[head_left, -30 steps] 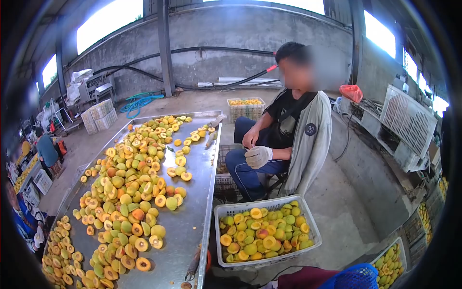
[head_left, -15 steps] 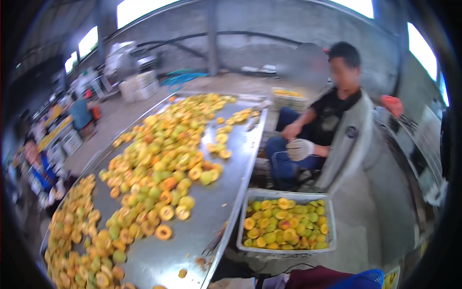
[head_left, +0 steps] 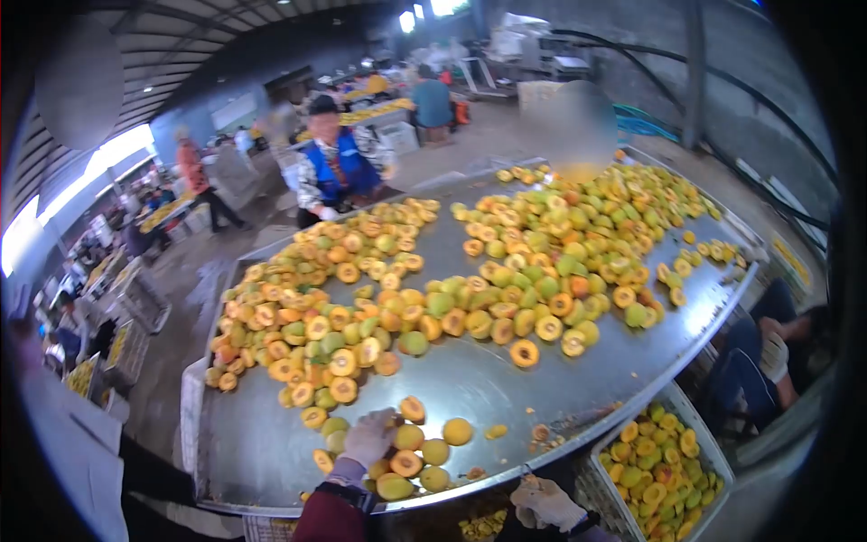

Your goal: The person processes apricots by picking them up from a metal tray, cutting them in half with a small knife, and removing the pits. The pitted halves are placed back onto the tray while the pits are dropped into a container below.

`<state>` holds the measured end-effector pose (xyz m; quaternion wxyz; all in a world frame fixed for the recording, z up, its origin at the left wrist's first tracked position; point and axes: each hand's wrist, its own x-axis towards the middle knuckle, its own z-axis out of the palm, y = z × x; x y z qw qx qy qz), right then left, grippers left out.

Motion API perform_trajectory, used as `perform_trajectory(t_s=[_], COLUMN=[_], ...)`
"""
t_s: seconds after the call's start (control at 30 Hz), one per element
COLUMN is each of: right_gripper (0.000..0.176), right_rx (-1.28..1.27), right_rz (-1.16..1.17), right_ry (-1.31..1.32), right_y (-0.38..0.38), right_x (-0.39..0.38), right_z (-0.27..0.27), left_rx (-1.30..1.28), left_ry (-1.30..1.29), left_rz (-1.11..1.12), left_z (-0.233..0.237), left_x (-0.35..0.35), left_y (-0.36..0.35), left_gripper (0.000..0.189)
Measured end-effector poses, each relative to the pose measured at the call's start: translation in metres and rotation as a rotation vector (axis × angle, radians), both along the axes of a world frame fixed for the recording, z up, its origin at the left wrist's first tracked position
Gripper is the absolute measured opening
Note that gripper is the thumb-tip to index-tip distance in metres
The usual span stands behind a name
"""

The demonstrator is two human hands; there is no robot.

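Resting left hand (head_left: pixel 370 437) on peach pile (head_left: pixel 420 454) at near edge of metal table (head_left: pixel 470 379); fingers draped over fruit, grip unclear. Right hand (head_left: pixel 542 502) below table rim, fingers unclear. Peaches probably soft, juicy, slippery, easily bruised: cup skin side gently.

Left hand (head_left: pixel 370 437) in a pale glove, reached forward, palm down, fingers bent downward, grip unclear, maroon sleeve (head_left: pixel 327 519) and dark wrist band (head_left: pixel 344 493) behind it, right hand (head_left: pixel 542 502) also gloved, held low near the body, fingers loosely curled
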<state>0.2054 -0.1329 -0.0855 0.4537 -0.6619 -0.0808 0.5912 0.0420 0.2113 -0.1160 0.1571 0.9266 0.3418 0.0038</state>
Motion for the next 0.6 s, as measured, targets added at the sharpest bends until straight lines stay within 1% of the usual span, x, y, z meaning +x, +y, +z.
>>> perform_trajectory(t_s=[0.03, 0.07, 0.1, 0.13, 0.2, 0.27, 0.33, 0.4, 0.43, 0.47, 0.5, 0.53, 0.57, 0.6], right_gripper=[0.022, 0.024, 0.02, 0.017, 0.015, 0.015, 0.016, 0.018, 0.019, 0.019, 0.019, 0.02, 0.024, 0.029], right_rx=[-0.001, -0.001, 0.138, 0.273, 0.302, 0.294, 0.304, 0.254, 0.25, 0.26, 0.243, 0.225, 0.323, 0.386], right_rz=[-0.003, -0.008, -0.039, -0.076, -0.075, -0.164, -0.148, -0.175, -0.165, -0.159, -0.174, -0.191, -0.133, -0.158], right_ry=[-0.04, -0.083, -0.063, -0.039, -0.086, -0.06, -0.077, -0.036, -0.034, -0.044, -0.001, 0.042, -0.038, -0.082], right_y=[0.0, -0.001, -0.006, -0.011, -0.011, -0.01, -0.01, -0.01, -0.011, -0.01, -0.01, -0.01, -0.012, -0.01], right_x=[-0.001, -0.002, -0.005, -0.007, -0.009, -0.01, -0.016, -0.022, -0.023, -0.025, -0.03, -0.038, -0.048, -0.058], right_z=[0.0, -0.001, -0.004, -0.007, -0.013, -0.019, 0.003, 0.025, 0.024, 0.027, 0.031, 0.04, 0.054, 0.051], left_rx=[-0.035, -0.101, -0.205, -0.31, -0.314, -0.641, -0.876, -0.924, -0.914, -0.952, -0.991, -0.984, -0.837, -0.689], left_ry=[0.043, -0.053, -0.206, -0.303, -0.326, -0.693, -0.554, -0.578, -0.593, -0.648, -0.7, -0.709, -0.776, -0.835], left_rz=[0.008, 0.005, 0.06, 0.176, 0.242, 0.213, 0.244, 0.149, 0.147, 0.104, 0.059, 0.054, 0.022, -0.009], left_z=[0.0, 0.007, 0.011, 0.029, 0.053, 0.053, 0.051, 0.08, 0.082, 0.076, 0.072, 0.071, 0.071, 0.075], left_x=[-0.003, -0.006, -0.009, -0.007, -0.004, -0.006, -0.011, -0.011, -0.015, -0.02, -0.024, -0.024, -0.022, -0.022], left_y=[0.001, -0.001, -0.005, -0.019, -0.045, -0.074, -0.1, -0.139, -0.155, -0.172, -0.187, -0.202, -0.215, -0.226], left_gripper=[0.05, 0.052, 0.054, 0.058, 0.061, 0.061, 0.061, 0.047, 0.047, 0.042, 0.038, 0.038, 0.034, 0.03])
